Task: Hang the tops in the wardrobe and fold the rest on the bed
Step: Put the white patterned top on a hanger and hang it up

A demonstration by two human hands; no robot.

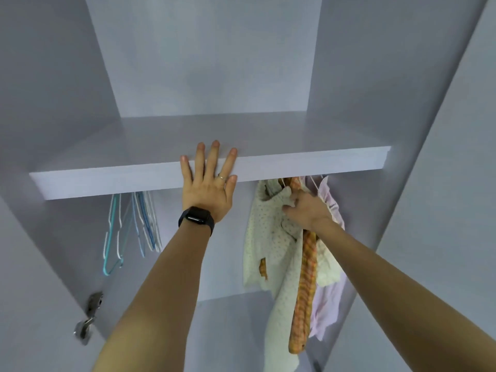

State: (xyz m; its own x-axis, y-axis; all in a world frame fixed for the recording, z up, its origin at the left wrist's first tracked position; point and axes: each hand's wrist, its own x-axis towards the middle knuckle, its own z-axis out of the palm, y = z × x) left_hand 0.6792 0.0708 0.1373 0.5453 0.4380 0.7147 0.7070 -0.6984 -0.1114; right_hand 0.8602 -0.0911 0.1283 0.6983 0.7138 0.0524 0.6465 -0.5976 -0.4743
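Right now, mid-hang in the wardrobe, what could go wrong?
1. The shelf hides the rail, so the right hand works blind; the cream dotted top it grips could miss and drop.
2. The orange checked garment and pink top hang pressed against it; a tug may drag them off.

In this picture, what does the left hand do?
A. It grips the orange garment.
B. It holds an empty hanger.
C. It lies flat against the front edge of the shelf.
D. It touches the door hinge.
C: the left hand lies with straight fingers on the shelf edge; the empty hangers hang apart from it.
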